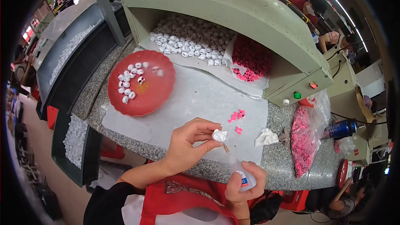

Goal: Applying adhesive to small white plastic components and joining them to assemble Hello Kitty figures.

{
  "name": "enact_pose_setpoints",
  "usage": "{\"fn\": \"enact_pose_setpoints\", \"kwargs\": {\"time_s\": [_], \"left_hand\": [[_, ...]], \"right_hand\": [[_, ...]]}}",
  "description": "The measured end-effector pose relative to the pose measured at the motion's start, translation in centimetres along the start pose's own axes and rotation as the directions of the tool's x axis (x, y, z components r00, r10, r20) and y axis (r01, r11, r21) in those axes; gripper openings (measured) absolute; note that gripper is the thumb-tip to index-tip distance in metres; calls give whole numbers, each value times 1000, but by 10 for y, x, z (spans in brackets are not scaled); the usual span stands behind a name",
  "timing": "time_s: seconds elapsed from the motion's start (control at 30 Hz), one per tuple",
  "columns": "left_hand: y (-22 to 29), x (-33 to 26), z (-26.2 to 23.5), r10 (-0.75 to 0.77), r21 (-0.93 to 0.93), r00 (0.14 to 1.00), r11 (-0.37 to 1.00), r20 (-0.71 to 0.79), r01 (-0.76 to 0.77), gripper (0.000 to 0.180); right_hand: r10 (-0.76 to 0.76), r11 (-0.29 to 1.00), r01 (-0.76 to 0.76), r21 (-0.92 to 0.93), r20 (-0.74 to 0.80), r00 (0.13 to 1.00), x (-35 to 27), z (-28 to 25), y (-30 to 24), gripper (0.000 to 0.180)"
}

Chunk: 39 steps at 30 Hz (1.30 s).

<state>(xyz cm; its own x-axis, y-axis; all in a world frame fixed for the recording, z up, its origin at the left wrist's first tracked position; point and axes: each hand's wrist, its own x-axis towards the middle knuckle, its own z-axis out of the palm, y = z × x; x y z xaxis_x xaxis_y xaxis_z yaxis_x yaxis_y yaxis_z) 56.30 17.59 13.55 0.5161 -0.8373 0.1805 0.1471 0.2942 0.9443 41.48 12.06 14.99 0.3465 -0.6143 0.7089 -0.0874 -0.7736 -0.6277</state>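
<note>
Red apron point(183, 200) cloth was closest, just below the person's two hands. Above it, the left hand point(189, 141) pinched a small white piece point(219, 136) between the tips of the thumb and forefinger, the other fingers curled in behind. That piece sat right at the ends of those fingers, over the near part of a white sheet point(200, 96) spread on the speckled desk point(283, 171).

From its right, the right hand point(249, 181) had thumb and fingers closed around a clear bottle point(238, 167), slanted so that its thin nozzle point(225, 146) pointed up at the piece; whether the tip touched it, I could not tell.

Beyond the fingers, loose pink bits point(236, 116) lay on the sheet, and to their right was a crumpled tissue point(266, 137). Over to the left stood a red plate point(160, 91) with a cluster of white pieces point(126, 85) on it. Farther back, a pale green cabinet point(233, 6) sheltered a heap of white pieces point(196, 43) beside a pink heap point(252, 60). Well to the right, a bag of pink bits point(302, 146) rested near a blue can point(341, 129).
</note>
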Motion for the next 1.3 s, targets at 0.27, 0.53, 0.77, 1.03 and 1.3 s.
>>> {"fn": "enact_pose_setpoints", "kwargs": {"time_s": [0.27, 0.53, 0.77, 1.03, 1.3], "left_hand": [[1, -2, 0, 96, 112, 995, 990, -42, -90, 31], [-1, -1, 0, 122, 134, 991, 984, -51, -114, 30], [-1, -1, 1, 163, 216, 986, 965, -38, -152, 29], [-3, -3, -2, 224, 370, 974, 906, -14, -203, 29], [-2, -2, -1, 37, -9, 998, 999, -48, -37, 29]], "right_hand": [[-46, 997, 46, 67, -5, 999, 4, 6, 2, 24], [-58, 995, 54, 83, 47, 997, 6, 8, 4, 25], [-64, 995, 59, 83, 56, 996, 5, 7, 4, 26], [-96, 994, 89, 67, 106, 990, 11, 4, -1, 25], [-58, 997, 54, 56, 75, 995, 9, 3, 1, 25]]}}
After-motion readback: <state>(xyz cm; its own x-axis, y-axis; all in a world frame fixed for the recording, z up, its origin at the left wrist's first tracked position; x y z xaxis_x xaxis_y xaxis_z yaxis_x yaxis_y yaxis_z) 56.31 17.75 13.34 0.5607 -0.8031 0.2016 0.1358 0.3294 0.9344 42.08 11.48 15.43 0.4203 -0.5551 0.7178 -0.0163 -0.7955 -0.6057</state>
